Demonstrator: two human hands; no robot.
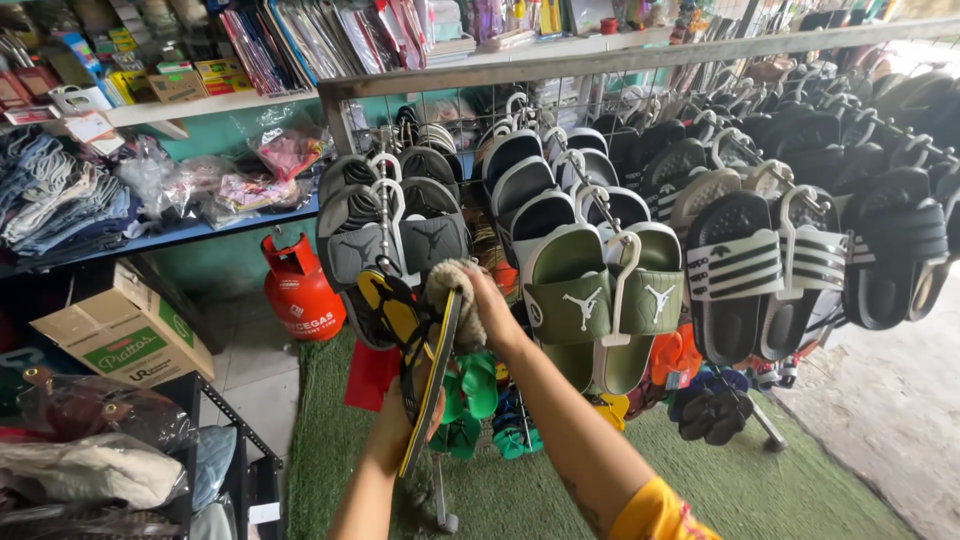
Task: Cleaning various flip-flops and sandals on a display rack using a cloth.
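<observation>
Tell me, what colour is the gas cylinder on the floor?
The gas cylinder is red, with white lettering on its side; it shows clearly in the head view.

We saw a red gas cylinder (298, 288) standing on the floor beside a green grass mat (740, 480). A cardboard box (122, 330) sat near folded jeans (60, 205), and green slides (600, 290) hung on the rack.

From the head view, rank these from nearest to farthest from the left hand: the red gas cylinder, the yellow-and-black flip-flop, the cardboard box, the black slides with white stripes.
1. Yellow-and-black flip-flop: held in the left hand.
2. Red gas cylinder: on the floor, up and to the left.
3. Cardboard box: farther left, on the low rack.
4. Black slides with white stripes: hanging far to the right.
Items 3 and 4 are close to call.
</observation>
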